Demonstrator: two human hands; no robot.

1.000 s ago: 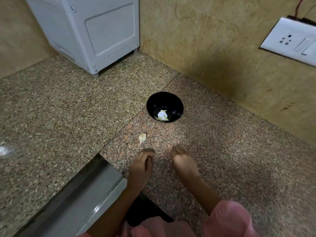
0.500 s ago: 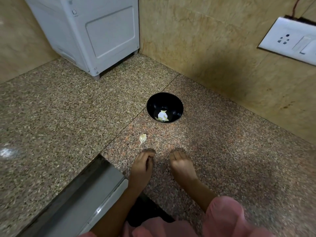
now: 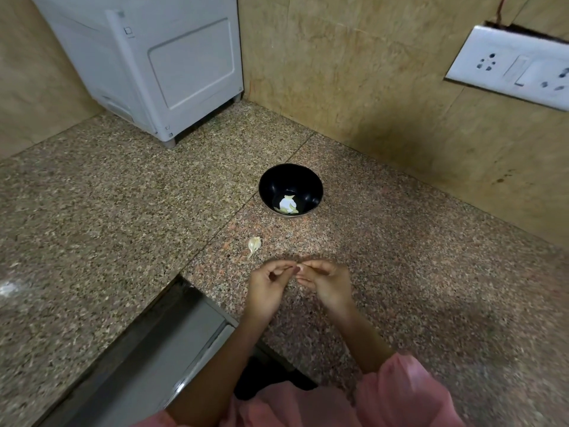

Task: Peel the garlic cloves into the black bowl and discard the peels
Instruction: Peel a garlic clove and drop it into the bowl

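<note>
Garlic clove (image 3: 254, 244) just beyond left hand (image 3: 268, 288), right hand (image 3: 328, 283) alongside, hands curled, hold unclear

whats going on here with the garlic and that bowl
A person is at a granite counter, peeling garlic. The left hand and right hand meet fingertip to fingertip just above the surface, fingers curled. Whether they pinch anything is too blurred to tell. One garlic clove lies on the counter between the hands and the black bowl, which holds a few pale pieces.
</note>
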